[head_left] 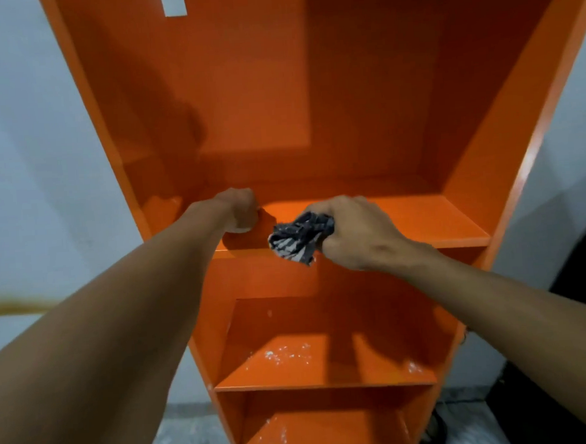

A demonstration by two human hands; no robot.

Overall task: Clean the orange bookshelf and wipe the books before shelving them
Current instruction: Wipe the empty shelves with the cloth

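The orange bookshelf (422,220) fills the view, and all its shelves are bare. My right hand (357,231) grips a crumpled dark grey and white cloth (299,238) at the front edge of the upper shelf board. My left hand (239,208) rests on the same board to the left, its back toward me and its fingers hidden. A pale bit shows under it; what it is I cannot tell. The lower shelf (328,367) carries white dust specks (286,354). No books are in view.
White walls flank the shelf on both sides, with a yellowish streak (12,306) on the left wall. Grey floor shows at the bottom. A dark object (434,429) lies on the floor by the shelf's right foot.
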